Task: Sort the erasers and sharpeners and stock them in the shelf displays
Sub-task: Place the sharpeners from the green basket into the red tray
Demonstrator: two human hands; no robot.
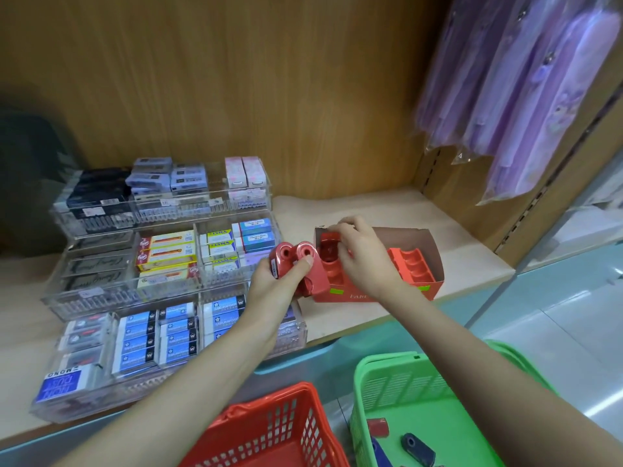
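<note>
Shelf [387, 210] is wood-look w/ a pale board. On its L side sits a tiered clear acrylic display [101, 306], compartments mostly packed w/ erasers [138, 342] grouped by brand, so the eraser side looks largely done. Purple packaged goods [522, 96] hang at upper R, not part of the job. Below the shelf edge are a green basket [397, 382] and a red basket [279, 423]. The green one holds a few loose sharpeners [418, 448], dark blue, blue and red, not yet sorted; can't see what's in the red one. On the shelf just R of the display stands the red cardboard box [337, 294], open-topped, w/ a slotted insert [411, 267]. Most slots toward the R end show bare, so sharpener stocking is prob. early on: fill the box, then deal w/ the basket leftovers. Both forearms reach up from the bottom of frame and meet at the box's L end. Left hand [279, 284] is at the display's R edge, wrist over the lowest tier, gripping two red sharpeners [295, 252] side by side w/ holes facing up; thumb pressed flat on the nearer one's front, other fingers wrapped behind. Right hand [364, 257] arches over the box's L end, knuckles up, fingers curled and bunched. Thumb and forefinger look to pinch the top of the boxed sharpener [328, 251] standing in an end slot, though the fingers partly hide the contact, so can't rule out the card rim being touched too.
</note>
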